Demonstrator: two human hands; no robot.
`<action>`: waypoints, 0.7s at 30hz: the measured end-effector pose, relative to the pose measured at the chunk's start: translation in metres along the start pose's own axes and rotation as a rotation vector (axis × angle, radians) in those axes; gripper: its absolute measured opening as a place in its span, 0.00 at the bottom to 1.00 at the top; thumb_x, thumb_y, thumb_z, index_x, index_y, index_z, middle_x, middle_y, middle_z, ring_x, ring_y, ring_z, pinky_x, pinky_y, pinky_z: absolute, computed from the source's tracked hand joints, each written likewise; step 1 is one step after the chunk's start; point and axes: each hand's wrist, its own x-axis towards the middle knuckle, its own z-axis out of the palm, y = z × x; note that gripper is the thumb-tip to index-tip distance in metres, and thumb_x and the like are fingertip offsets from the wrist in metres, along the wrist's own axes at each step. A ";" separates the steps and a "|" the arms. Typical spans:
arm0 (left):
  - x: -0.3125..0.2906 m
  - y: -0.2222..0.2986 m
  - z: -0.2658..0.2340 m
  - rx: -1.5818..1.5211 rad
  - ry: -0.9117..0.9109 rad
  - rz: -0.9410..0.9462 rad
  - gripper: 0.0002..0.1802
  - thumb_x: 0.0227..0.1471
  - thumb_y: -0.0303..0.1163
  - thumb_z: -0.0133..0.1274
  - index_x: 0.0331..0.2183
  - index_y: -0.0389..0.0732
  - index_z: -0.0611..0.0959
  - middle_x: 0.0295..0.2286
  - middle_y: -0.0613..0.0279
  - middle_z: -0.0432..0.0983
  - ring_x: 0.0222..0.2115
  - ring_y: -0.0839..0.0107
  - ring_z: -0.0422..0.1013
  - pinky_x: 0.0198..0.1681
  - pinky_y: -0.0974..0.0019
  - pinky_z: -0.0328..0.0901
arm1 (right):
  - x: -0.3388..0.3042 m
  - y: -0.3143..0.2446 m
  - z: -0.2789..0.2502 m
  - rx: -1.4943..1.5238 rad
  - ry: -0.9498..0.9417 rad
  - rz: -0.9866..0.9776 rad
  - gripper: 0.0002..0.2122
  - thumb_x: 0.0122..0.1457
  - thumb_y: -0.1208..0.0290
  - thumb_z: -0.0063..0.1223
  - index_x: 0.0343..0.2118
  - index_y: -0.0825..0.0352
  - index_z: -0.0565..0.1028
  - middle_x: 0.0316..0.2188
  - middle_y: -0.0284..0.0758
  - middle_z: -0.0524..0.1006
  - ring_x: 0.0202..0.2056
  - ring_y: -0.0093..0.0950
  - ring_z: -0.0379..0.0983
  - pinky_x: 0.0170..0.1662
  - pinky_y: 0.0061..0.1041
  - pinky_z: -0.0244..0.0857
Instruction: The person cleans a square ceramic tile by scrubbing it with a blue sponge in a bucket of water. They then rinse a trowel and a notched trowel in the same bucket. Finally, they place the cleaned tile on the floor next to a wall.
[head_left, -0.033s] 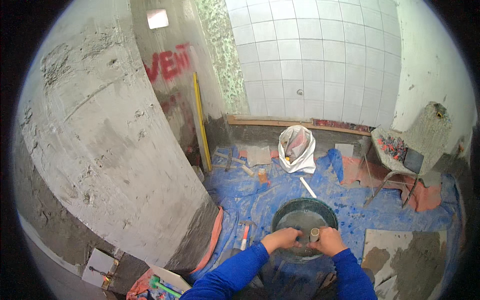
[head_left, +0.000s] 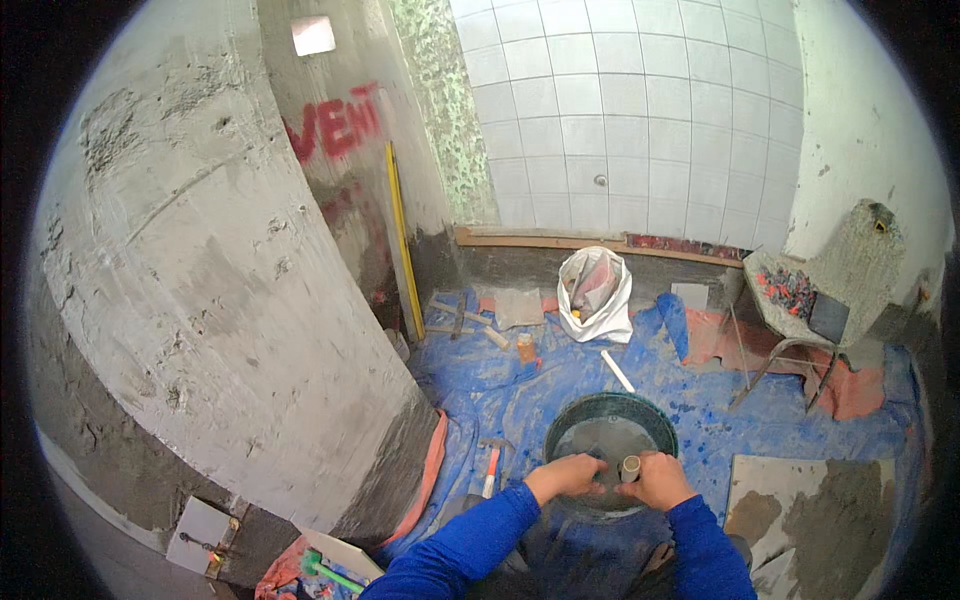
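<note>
A dark round tub (head_left: 659, 417) holding grey, wet-looking mix stands on the floor before me. My right hand (head_left: 662, 484) is closed round a short, pale, hollow tube (head_left: 630, 467) above the tub's near right part; its open end faces up. Over the left side of the tub, my left hand (head_left: 568, 476) has its fingers curled inward, pointing toward the tube. Whatever it grips, if anything, is too small or hidden to make out. Blue sleeves cover both my forearms.
A blue tarp (head_left: 470, 370) covers the floor. Near the tub lie a hammer (head_left: 491, 470) and a white stick (head_left: 618, 371). Beyond are a white sack (head_left: 603, 325) and a jar (head_left: 526, 348). At right stand a chair (head_left: 862, 270) and a mortar-smeared board (head_left: 745, 480).
</note>
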 end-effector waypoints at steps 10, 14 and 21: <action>0.007 0.006 -0.007 0.000 0.034 0.057 0.25 0.49 0.43 0.63 0.46 0.38 0.83 0.39 0.44 0.82 0.43 0.45 0.77 0.47 0.47 0.71 | -0.002 0.007 0.003 0.069 -0.063 -0.018 0.20 0.43 0.55 0.74 0.38 0.59 0.84 0.34 0.39 0.82 0.37 0.42 0.80 0.41 0.40 0.73; 0.013 0.004 -0.001 0.032 0.043 0.011 0.23 0.48 0.43 0.64 0.43 0.38 0.84 0.39 0.44 0.82 0.44 0.45 0.77 0.47 0.47 0.71 | 0.001 0.008 0.002 0.089 -0.045 -0.040 0.20 0.42 0.54 0.74 0.37 0.58 0.84 0.34 0.41 0.82 0.38 0.43 0.79 0.40 0.42 0.72; 0.023 -0.001 0.005 0.040 0.060 -0.021 0.22 0.47 0.42 0.66 0.41 0.38 0.85 0.39 0.45 0.82 0.42 0.44 0.77 0.46 0.46 0.71 | 0.005 0.003 0.002 0.106 -0.137 -0.074 0.19 0.37 0.62 0.76 0.34 0.62 0.83 0.33 0.41 0.81 0.37 0.44 0.79 0.41 0.40 0.73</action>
